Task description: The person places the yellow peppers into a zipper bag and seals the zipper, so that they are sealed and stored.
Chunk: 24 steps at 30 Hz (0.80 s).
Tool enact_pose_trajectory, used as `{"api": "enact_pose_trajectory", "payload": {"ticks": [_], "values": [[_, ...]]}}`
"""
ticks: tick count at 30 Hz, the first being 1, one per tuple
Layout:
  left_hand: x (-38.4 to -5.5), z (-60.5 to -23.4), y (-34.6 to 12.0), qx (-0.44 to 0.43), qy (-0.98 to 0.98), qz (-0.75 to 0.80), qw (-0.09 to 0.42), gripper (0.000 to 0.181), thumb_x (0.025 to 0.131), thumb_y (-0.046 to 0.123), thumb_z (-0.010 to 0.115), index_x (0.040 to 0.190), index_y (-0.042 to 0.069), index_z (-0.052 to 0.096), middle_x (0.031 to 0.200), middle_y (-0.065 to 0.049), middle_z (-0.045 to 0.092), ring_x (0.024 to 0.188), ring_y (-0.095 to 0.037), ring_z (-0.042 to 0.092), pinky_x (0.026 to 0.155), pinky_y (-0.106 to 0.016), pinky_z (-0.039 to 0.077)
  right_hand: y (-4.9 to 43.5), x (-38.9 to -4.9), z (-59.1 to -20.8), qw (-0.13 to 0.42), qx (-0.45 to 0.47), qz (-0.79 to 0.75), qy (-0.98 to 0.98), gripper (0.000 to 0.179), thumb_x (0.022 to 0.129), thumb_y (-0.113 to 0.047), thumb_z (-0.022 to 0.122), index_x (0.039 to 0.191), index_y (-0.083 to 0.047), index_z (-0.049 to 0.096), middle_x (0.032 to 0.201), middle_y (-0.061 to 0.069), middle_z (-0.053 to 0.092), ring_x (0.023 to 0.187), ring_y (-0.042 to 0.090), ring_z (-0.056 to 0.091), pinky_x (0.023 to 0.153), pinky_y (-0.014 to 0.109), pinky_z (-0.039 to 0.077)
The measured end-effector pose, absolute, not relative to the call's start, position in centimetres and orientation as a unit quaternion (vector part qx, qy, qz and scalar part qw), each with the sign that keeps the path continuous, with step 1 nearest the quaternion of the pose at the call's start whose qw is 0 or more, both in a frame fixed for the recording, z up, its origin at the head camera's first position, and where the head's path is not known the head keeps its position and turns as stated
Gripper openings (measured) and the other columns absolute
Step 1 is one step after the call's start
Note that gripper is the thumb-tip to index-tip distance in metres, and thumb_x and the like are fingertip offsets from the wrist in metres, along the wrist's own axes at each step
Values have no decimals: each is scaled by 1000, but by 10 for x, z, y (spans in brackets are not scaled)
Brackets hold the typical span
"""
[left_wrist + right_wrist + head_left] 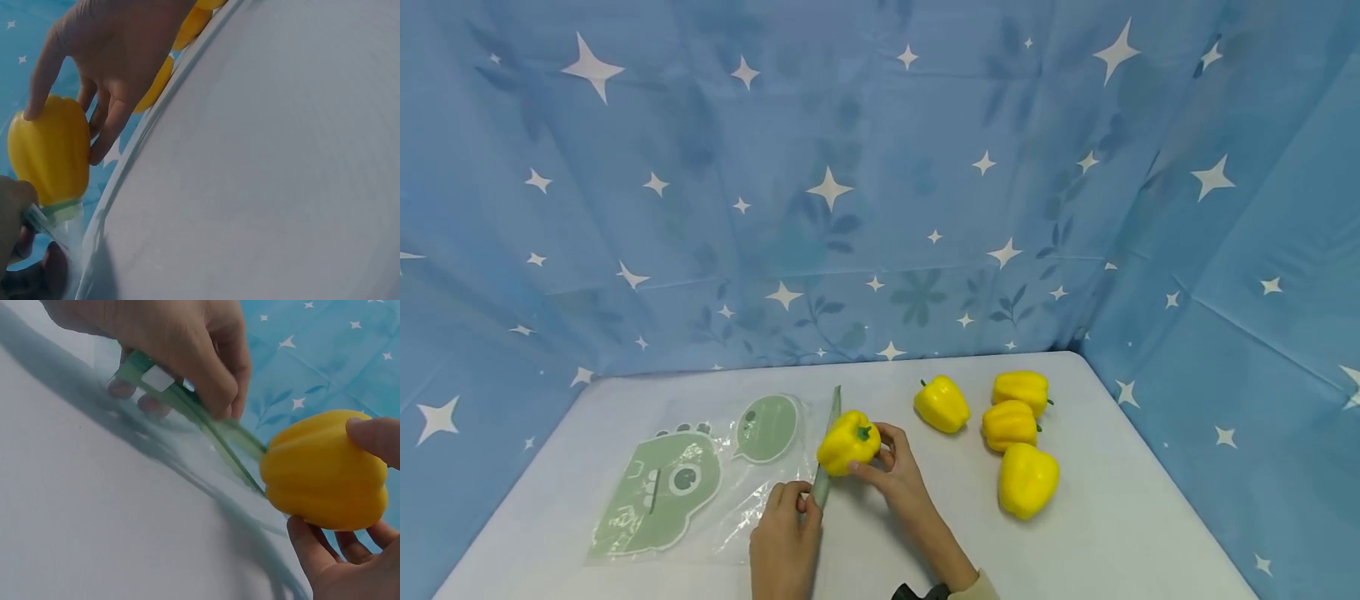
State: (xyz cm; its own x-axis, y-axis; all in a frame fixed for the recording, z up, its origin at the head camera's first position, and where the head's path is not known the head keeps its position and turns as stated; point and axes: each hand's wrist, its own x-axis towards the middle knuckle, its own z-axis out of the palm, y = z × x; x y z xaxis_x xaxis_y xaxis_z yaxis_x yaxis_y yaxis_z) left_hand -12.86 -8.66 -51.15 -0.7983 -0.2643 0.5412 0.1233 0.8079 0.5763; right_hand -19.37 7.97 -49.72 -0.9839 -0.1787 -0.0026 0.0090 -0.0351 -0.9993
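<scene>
My right hand [901, 475] grips a yellow bell pepper [848, 443] with a green stem, thumb on one side and fingers on the other. The pepper's blunt end is right at the mouth of a clear plastic bag [752, 517] with a green dinosaur print. My left hand [786, 533] pinches the bag's green edge [824, 483] and lifts it off the table. In the right wrist view the bag's mouth [212, 434] gapes as a narrow slit, with the pepper [325, 469] against its end. The left wrist view shows the pepper [50, 150] over the raised edge.
Several more yellow bell peppers lie on the right of the white table [1120, 500]: one alone [942, 404], the others in a column, with the nearest pepper [1028, 481] in front. A blue star-patterned curtain [865, 208] hangs behind and along the side.
</scene>
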Motion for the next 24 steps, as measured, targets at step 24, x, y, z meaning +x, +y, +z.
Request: {"api": "enact_pose_trajectory", "payload": {"ticks": [24], "values": [[-129,-508,-88,42,-859,-321,396,24,84,-6,79,100,11,74,89,1,64,61,-3,54,50,-10,41,77,-190,-502,114,-174,-675,708,79,91,-9,76,156,-11,32,160,20,38,141,35,49,109,25,51]]}}
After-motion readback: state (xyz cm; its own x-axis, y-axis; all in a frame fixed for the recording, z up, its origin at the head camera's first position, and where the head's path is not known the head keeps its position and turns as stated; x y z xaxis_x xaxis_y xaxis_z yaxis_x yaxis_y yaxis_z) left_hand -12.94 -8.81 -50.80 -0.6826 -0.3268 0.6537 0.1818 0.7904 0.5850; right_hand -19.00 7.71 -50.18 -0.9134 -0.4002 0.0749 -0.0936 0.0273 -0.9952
